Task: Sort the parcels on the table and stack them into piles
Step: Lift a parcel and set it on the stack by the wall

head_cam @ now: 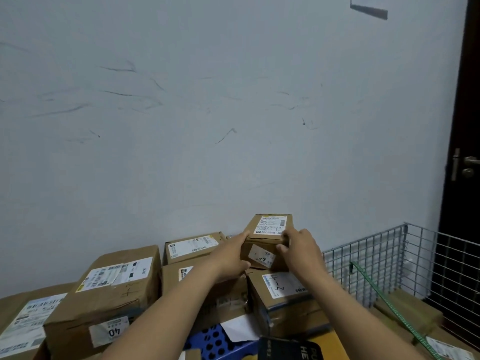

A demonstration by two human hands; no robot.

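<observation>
Nearest the camera, a black-and-yellow item (291, 348) and a blue perforated plastic piece (211, 339) are being seen at the lower edge, with a white sheet (240, 328) lying partly over the blue plastic. Just beyond, to the left, a flat labelled carton (23, 323) is being overlapped by a large brown parcel (104, 292) with "40" written on its front label. At the centre, a middle parcel (220, 297) is being crossed by the left forearm. Just beside it on the right, a handwritten-label parcel (283, 294) is being crossed by the right forearm. Directly above that one, a small parcel (270, 226) is being held between both hands (whether it is resting on the parcel below or hanging just clear cannot be told). The left hand (231, 255) is being clamped on its left side, fingers along the edge and thumb low. The right hand (301, 249) is being curled over its top right edge, thumb pressed to the front face. Behind the left hand, a back parcel (194, 246) is being kept against the wall (207, 100). To the right, a wire mesh basket (376, 253) is being crossed by a green strap (389, 307), and furthest right a dark door (465, 113) is being seen.
</observation>
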